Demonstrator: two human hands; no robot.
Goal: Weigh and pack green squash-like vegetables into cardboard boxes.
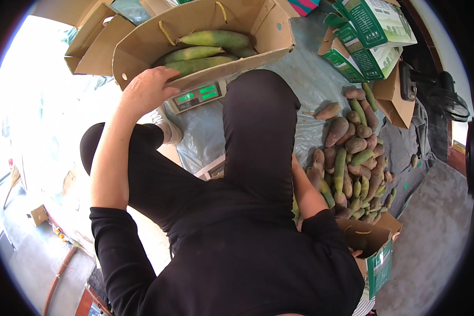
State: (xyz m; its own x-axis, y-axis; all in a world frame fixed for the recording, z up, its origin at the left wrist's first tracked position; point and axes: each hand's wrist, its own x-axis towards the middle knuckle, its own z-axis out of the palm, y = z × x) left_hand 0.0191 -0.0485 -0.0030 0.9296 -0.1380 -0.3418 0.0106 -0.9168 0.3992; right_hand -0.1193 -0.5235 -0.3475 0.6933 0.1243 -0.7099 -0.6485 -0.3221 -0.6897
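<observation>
An open cardboard box with yellow cord handles stands on a digital scale with a lit green display. Several long green vegetables, like large green radishes, lie inside. My left hand grips the box's near left rim, fingers bent over the wall and thumb outside. My right forearm reaches down beside my right thigh, which hides the hand and its fingers. Right of that forearm lies a pile of brown-red tubers, like sweet potatoes, mixed with slender green vegetables.
Green-and-white cartons stand at the far right, near a black fan. Another open green carton is at the lower right, with someone's fingers at its edge. Plastic sheeting covers the floor. A second cardboard box stands far left.
</observation>
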